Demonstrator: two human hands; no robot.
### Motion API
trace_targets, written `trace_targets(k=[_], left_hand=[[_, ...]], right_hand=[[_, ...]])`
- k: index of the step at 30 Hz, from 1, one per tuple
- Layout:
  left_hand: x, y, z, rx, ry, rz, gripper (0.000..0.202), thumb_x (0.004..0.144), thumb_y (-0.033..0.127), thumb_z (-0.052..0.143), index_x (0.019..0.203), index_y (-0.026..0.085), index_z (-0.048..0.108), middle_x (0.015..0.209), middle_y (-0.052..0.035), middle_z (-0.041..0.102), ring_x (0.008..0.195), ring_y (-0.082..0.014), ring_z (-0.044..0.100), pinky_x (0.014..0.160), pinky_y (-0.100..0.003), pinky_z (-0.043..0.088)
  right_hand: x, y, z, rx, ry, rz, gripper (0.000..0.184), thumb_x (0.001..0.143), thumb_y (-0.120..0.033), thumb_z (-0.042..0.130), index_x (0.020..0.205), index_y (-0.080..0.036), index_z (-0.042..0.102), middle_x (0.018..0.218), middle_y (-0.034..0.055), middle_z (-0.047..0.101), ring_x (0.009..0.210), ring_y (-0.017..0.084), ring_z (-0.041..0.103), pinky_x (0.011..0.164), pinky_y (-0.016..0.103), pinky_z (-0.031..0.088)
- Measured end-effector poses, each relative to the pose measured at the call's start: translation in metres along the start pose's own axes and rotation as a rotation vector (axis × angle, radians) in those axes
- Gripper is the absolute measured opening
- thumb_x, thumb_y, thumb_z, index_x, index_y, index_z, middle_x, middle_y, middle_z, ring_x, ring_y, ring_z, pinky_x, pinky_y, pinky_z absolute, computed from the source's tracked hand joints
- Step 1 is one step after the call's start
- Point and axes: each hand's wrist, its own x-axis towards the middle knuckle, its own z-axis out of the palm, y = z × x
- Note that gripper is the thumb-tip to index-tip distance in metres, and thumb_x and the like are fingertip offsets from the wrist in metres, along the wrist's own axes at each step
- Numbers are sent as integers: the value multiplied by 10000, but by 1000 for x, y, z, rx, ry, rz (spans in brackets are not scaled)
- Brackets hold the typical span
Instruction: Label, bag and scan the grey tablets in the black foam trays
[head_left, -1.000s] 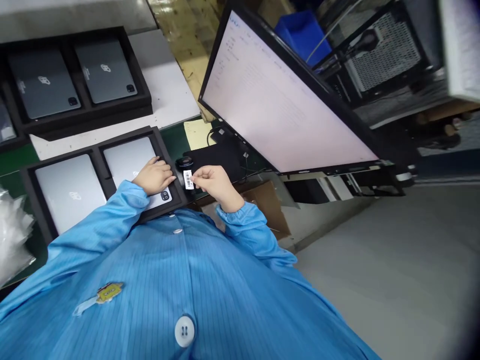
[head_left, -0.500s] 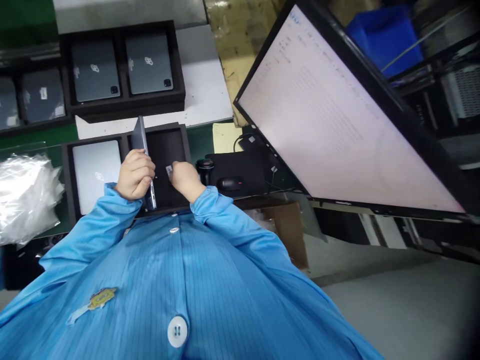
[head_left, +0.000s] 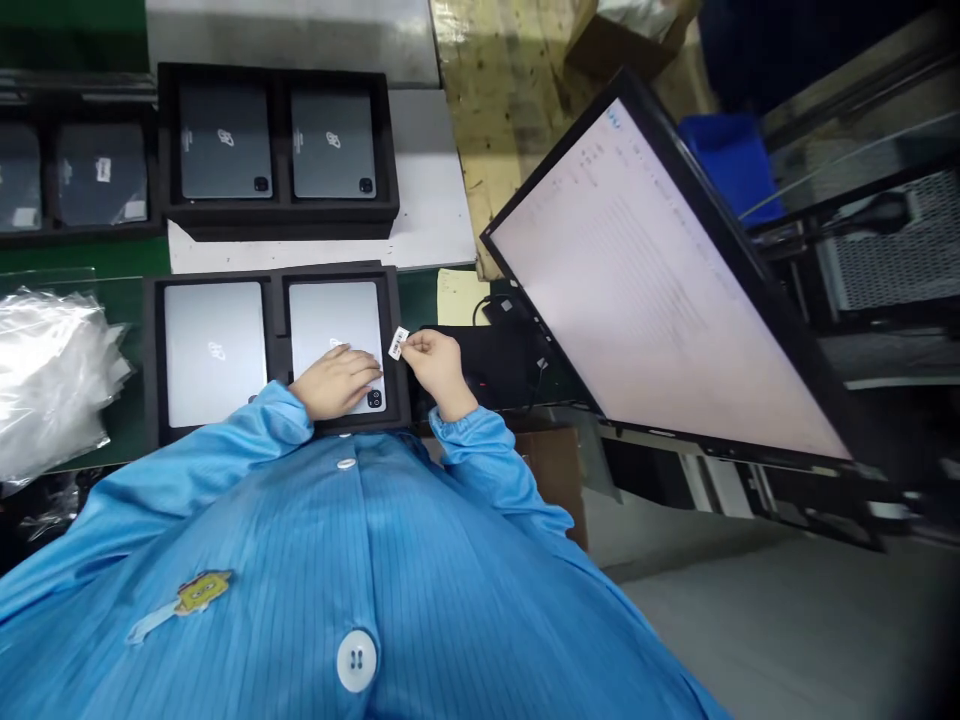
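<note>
My left hand (head_left: 335, 380) lies flat, fingers stretched out, on the back of a silver tablet (head_left: 330, 320) in the right slot of a black foam tray (head_left: 154, 340). A second silver tablet (head_left: 214, 350) fills the left slot. My right hand (head_left: 437, 365) pinches a small white barcode label (head_left: 398, 342) just past the tray's right edge, above a black mat (head_left: 502, 365). Both sleeves are blue.
A large monitor (head_left: 660, 290) with a pale lit screen leans at the right. Another black tray (head_left: 277, 150) with two dark grey tablets sits behind, more tablets (head_left: 71, 180) at far left. Clear plastic bags (head_left: 52, 370) pile at the left. A blue bin (head_left: 731, 160) stands behind the monitor.
Half a second ago my left hand held the tablet on edge over its slot and my right hand reached into the slot. Now the tablet lies flat and my right hand holds the label beside the tray.
</note>
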Motion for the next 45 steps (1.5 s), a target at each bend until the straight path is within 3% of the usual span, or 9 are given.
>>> trace_targets(k=[8, 12, 19, 28, 32, 34, 38, 42, 45], left_hand=[[45, -14, 8, 243, -78, 234, 381, 1059, 395, 425, 948, 177, 717, 1076, -140, 729, 1153, -278, 652, 1259, -608, 266], [18, -15, -20, 270, 186, 311, 449, 1064, 449, 342, 968, 206, 708, 1058, -104, 742, 1121, -260, 653, 1236, -566, 328], [-41, -14, -66, 204, 774, 274, 468, 1070, 509, 334, 867, 212, 632, 924, -106, 719, 1032, -250, 667, 991, -504, 526], [-31, -9, -51, 150, 539, 119, 519, 1040, 587, 338, 948, 205, 677, 1060, -140, 724, 1163, -299, 644, 1051, -541, 503], [-12, 8, -32, 115, 10, -129, 516, 969, 592, 505, 1233, 198, 707, 1414, -165, 635, 1427, -326, 499, 1205, -509, 395], [-16, 19, -24, 117, -98, -209, 542, 958, 558, 539, 1350, 207, 668, 1500, -151, 585, 1489, -308, 442, 1228, -462, 369], [-75, 28, -32, 168, -10, -404, 588, 999, 495, 447, 1491, 193, 556, 1566, -168, 525, 1538, -326, 390, 1258, -526, 323], [-161, 20, -62, 368, 408, -1130, 825, 952, 507, 466, 1575, -23, 358, 1645, -314, 336, 1572, -419, 302, 1268, -577, 304], [-197, 11, -79, 160, 211, -1607, 840, 939, 548, 454, 1477, -97, 441, 1436, -394, 531, 1386, -494, 526, 1133, -572, 458]], right_hand=[[-14, -2, -24, -12, 70, 28, 155, 785, -314, 644, 678, -204, 619, 604, -16, 633, 568, 145, 564, 579, 251, 416], [-12, -13, -7, -89, 4, 15, 102, 812, -242, 647, 732, -187, 676, 678, 9, 700, 633, 164, 637, 607, 254, 448], [3, -49, 69, -536, -282, -149, 125, 920, -191, 657, 945, -150, 773, 1002, 115, 799, 968, 231, 733, 834, 274, 522], [0, -39, 48, -614, -53, -231, 189, 989, -319, 623, 1031, -153, 704, 1017, 131, 755, 981, 260, 700, 843, 324, 501], [-11, -14, 15, -399, 183, -208, 201, 1000, -338, 570, 991, -174, 686, 898, 79, 723, 893, 226, 678, 846, 330, 516], [-20, 5, 4, -302, 229, -165, 212, 960, -349, 616, 1036, -167, 692, 961, 96, 738, 882, 231, 683, 859, 356, 543], [-47, 40, 9, -179, 132, -59, 490, 858, -417, 752, 1267, -160, 670, 1264, 169, 721, 1030, 280, 714, 906, 412, 588], [-68, 55, 33, -150, 26, -46, 552, 864, -366, 721, 1375, -172, 649, 1307, 152, 727, 1168, 308, 704, 1019, 449, 572], [-73, 56, 42, -139, 58, -47, 477, 934, -373, 591, 1351, -161, 687, 1236, 150, 763, 1134, 326, 723, 1013, 477, 577]])
